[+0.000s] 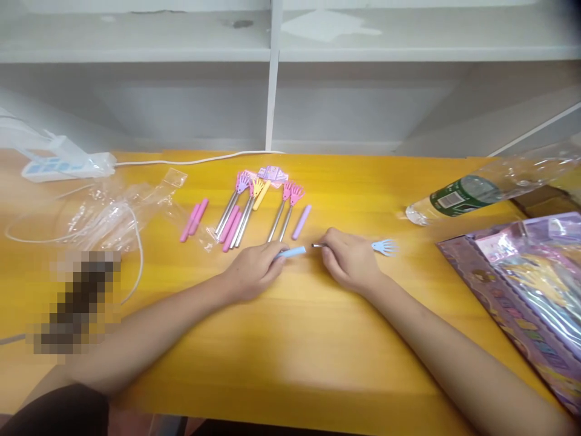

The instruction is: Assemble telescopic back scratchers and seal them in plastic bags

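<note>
Blue tube (pixel 294 252) in L hand (pixel 255 270); blue-clawed rod (pixel 384 247) thru R hand (pixel 348 259).

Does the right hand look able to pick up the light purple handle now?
Probably yes: the light purple handle lies close to the right hand and nothing seems to stand between them. However, that hand holds a metal rod, so it may need to free fingers.
</note>
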`<state>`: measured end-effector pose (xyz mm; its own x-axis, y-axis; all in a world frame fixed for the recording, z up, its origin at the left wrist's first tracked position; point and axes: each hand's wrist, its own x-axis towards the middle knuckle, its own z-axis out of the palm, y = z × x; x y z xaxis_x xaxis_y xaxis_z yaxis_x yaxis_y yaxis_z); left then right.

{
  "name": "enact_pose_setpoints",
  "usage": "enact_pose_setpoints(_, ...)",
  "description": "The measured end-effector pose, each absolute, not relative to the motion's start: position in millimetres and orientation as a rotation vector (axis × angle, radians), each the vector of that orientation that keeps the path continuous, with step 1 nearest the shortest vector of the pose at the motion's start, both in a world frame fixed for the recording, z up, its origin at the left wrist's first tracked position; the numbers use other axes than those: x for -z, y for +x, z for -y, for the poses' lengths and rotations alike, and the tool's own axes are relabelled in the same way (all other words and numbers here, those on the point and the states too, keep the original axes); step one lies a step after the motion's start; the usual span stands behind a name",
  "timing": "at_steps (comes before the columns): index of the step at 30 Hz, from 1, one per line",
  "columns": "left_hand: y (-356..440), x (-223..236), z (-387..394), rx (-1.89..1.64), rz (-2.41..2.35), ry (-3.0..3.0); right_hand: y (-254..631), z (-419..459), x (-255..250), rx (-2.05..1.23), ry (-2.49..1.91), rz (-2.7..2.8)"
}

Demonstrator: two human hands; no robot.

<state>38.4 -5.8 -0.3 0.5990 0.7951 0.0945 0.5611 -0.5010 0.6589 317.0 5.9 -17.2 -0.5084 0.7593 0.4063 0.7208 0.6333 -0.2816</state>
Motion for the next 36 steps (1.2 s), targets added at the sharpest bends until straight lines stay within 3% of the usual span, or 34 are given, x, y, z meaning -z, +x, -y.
enact_pose_setpoints(6, 38, -1, 5, -0.576, -1.075, 2.241, 315, -6, 14, 0.045, -0.924, 2.313)
enact_pose_setpoints(20, 36, 1, 3, -0.656, -1.049, 2.212, 316, -6, 12, 0.238, -0.818, 2.35)
enact_pose_setpoints(36, 36, 2, 1, -0.555, -0.95, 2.299, 331, -1, 8, 0.138, -0.62, 2.41)
